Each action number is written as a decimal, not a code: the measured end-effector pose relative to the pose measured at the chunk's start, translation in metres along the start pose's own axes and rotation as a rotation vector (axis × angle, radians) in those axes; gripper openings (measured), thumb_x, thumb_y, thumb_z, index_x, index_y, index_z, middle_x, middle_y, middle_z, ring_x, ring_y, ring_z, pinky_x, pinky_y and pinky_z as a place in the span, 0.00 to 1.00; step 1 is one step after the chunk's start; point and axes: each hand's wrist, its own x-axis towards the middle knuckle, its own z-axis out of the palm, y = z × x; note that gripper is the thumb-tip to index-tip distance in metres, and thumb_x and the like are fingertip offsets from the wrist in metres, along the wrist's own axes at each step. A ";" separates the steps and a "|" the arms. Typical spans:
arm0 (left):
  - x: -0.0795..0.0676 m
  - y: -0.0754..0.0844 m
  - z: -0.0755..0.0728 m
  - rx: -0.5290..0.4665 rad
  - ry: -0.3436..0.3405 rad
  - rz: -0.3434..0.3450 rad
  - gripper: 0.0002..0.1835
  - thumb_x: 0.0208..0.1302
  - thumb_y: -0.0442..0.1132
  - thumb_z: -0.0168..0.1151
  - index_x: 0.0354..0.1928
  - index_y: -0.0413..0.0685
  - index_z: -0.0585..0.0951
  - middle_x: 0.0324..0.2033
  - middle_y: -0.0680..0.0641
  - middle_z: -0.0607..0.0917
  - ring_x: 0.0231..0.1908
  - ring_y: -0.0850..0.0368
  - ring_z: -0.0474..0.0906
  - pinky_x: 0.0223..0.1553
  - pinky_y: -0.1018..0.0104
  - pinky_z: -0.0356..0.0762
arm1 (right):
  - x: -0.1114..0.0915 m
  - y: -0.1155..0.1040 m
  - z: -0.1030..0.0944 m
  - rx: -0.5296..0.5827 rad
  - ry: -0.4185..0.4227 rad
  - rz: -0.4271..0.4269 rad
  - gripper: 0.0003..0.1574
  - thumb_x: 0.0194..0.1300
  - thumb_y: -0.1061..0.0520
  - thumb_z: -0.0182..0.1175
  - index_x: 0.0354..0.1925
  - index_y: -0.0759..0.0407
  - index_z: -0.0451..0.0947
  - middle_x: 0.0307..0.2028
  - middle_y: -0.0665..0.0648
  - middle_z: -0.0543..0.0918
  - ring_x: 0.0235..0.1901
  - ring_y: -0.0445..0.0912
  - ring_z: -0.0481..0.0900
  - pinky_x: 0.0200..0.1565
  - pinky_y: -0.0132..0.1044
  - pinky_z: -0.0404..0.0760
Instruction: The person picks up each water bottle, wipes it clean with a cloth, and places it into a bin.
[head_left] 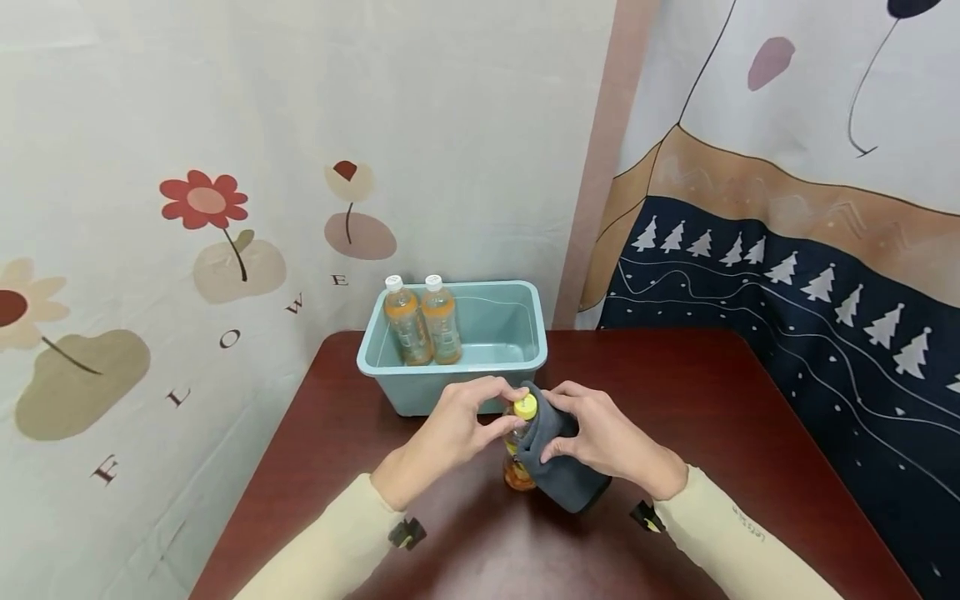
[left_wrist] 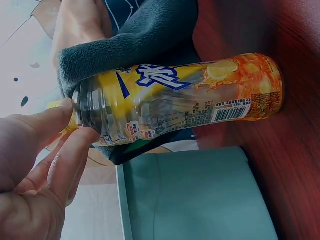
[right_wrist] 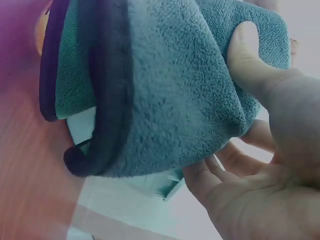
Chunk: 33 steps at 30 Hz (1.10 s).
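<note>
A drink bottle [left_wrist: 200,100] with a yellow label and yellow cap [head_left: 526,407] stands upright on the table in front of the bin. My left hand [head_left: 467,421] pinches it at the neck, thumb and fingers just under the cap. In my right hand [head_left: 606,435] is a dark grey cloth [head_left: 566,475], gripped between thumb and fingers and wrapped along the bottle's right side. The left wrist view shows the label and orange base uncovered by the cloth. The cloth's bound edge and a loose fold hang down in the right wrist view.
Behind the hands stands a light blue bin [head_left: 480,387] on the dark red table [head_left: 667,375]. Two white-capped bottles [head_left: 442,325] stand at its left side. Printed curtains [head_left: 480,125] hang at the back and on the right.
</note>
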 end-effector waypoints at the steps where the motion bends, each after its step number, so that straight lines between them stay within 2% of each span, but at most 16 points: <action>1: 0.000 0.000 0.000 0.000 -0.002 0.000 0.16 0.69 0.37 0.86 0.55 0.50 0.92 0.56 0.49 0.98 0.50 0.54 0.96 0.57 0.52 0.97 | 0.000 0.001 0.001 0.003 0.001 0.005 0.51 0.58 0.50 0.92 0.75 0.65 0.85 0.57 0.56 0.90 0.50 0.44 0.91 0.55 0.38 0.97; 5: -0.001 0.000 0.000 -0.003 -0.009 -0.017 0.15 0.69 0.37 0.87 0.53 0.51 0.91 0.58 0.50 0.98 0.51 0.55 0.95 0.58 0.52 0.97 | 0.000 0.006 0.009 0.000 -0.004 0.031 0.39 0.60 0.57 0.92 0.67 0.62 0.91 0.52 0.54 0.92 0.47 0.42 0.91 0.53 0.39 0.98; 10: -0.003 0.000 0.000 0.005 0.005 -0.008 0.15 0.68 0.37 0.87 0.52 0.51 0.90 0.59 0.50 0.97 0.51 0.56 0.96 0.58 0.53 0.97 | -0.001 0.018 0.030 -0.038 -0.030 0.061 0.24 0.63 0.62 0.90 0.56 0.59 0.95 0.45 0.52 0.92 0.45 0.41 0.92 0.49 0.37 0.96; 15: -0.002 0.000 0.001 0.028 0.005 0.020 0.16 0.69 0.39 0.86 0.54 0.51 0.91 0.58 0.50 0.97 0.51 0.57 0.96 0.59 0.61 0.95 | -0.002 0.033 0.055 -0.104 -0.076 0.056 0.22 0.62 0.63 0.89 0.53 0.61 0.95 0.43 0.54 0.93 0.45 0.45 0.95 0.44 0.35 0.94; 20: -0.002 0.001 0.002 0.033 0.004 0.012 0.15 0.70 0.39 0.86 0.53 0.51 0.91 0.58 0.50 0.97 0.51 0.57 0.95 0.58 0.62 0.95 | -0.003 0.045 0.070 -0.121 -0.108 0.041 0.23 0.61 0.61 0.90 0.53 0.61 0.94 0.44 0.54 0.94 0.46 0.46 0.96 0.44 0.34 0.93; 29: 0.002 0.001 0.003 0.036 -0.003 0.023 0.15 0.70 0.39 0.86 0.53 0.51 0.90 0.58 0.51 0.97 0.53 0.58 0.96 0.58 0.63 0.95 | -0.006 0.052 0.068 -0.025 -0.089 0.094 0.19 0.64 0.64 0.87 0.52 0.57 0.96 0.45 0.52 0.94 0.45 0.38 0.91 0.42 0.30 0.87; 33: 0.001 0.001 0.004 0.036 0.000 0.021 0.16 0.69 0.39 0.87 0.54 0.51 0.91 0.57 0.50 0.97 0.52 0.57 0.96 0.57 0.63 0.96 | -0.008 0.051 0.063 0.013 -0.075 0.102 0.18 0.67 0.62 0.86 0.53 0.52 0.97 0.46 0.48 0.94 0.46 0.34 0.90 0.44 0.30 0.87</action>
